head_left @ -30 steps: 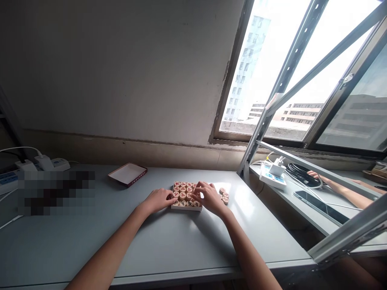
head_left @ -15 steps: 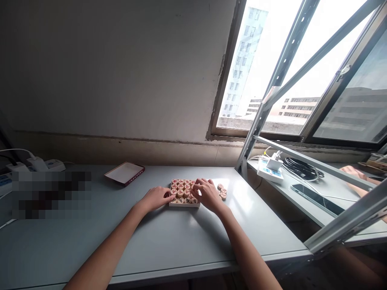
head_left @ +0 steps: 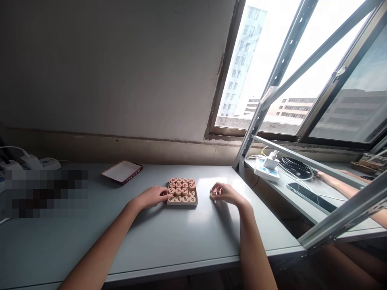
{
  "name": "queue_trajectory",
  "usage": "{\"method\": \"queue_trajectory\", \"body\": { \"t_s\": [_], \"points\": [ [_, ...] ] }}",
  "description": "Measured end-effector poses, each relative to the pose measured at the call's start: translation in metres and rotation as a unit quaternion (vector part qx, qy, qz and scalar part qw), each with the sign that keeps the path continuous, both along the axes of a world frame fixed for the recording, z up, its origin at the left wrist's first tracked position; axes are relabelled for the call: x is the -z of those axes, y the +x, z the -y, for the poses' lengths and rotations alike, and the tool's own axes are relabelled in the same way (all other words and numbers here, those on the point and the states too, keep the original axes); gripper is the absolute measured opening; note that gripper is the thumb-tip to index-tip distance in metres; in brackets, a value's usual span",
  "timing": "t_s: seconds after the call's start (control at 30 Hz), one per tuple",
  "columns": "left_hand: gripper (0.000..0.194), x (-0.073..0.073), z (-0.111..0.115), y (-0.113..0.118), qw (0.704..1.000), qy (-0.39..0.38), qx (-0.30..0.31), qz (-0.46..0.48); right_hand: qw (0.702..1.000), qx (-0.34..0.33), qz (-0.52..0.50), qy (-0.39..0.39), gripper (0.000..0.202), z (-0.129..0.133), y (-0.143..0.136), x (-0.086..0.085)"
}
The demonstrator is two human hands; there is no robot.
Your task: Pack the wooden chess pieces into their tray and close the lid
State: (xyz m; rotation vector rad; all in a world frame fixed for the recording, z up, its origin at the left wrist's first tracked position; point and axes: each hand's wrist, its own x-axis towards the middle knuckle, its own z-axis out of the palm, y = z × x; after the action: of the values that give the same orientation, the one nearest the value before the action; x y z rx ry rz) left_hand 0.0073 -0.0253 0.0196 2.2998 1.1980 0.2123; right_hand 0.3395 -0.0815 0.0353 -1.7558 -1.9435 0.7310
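- Box (head_left: 182,202) of game pieces: centre frame, on surface (head_left: 169,237).
- Left hand (head_left: 150,197): fingers loosely spread, touching box's left edge.
- Right hand (head_left: 226,194): fingers curled over loose pieces (head_left: 213,194), just right of box; nearer hand to them.

- Daylight enters through the window (head_left: 272,76) at upper right; the sky is overexposed to white.
- The wall (head_left: 115,68) at left is dim and grey.
- The table (head_left: 181,237) shows a pale sheen and soft forearm shadows.
- Straight lines bend near the edges.
- A pixelated patch (head_left: 45,193) masks the left side.
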Motion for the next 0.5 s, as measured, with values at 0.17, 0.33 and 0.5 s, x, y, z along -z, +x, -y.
{"method": "queue_trajectory", "body": {
  "t_s": [0.17, 0.33, 0.5],
  "points": [
    [0.042, -0.001, 0.003, 0.004, 1.000, 0.021, -0.014, -0.007, 0.999, -0.018, 0.039, 0.006, 0.013, -0.002, -0.014, -0.001],
    [0.044, -0.002, 0.004, 0.004, 0.999, 0.036, -0.010, -0.014, 0.998, -0.030, 0.015, 0.060, 0.019, -0.003, -0.028, -0.006],
    [0.040, -0.002, 0.005, 0.006, 0.999, 0.049, -0.009, -0.022, 0.986, -0.045, 0.046, 0.156, 0.026, -0.006, -0.062, -0.006]
  ]
}}
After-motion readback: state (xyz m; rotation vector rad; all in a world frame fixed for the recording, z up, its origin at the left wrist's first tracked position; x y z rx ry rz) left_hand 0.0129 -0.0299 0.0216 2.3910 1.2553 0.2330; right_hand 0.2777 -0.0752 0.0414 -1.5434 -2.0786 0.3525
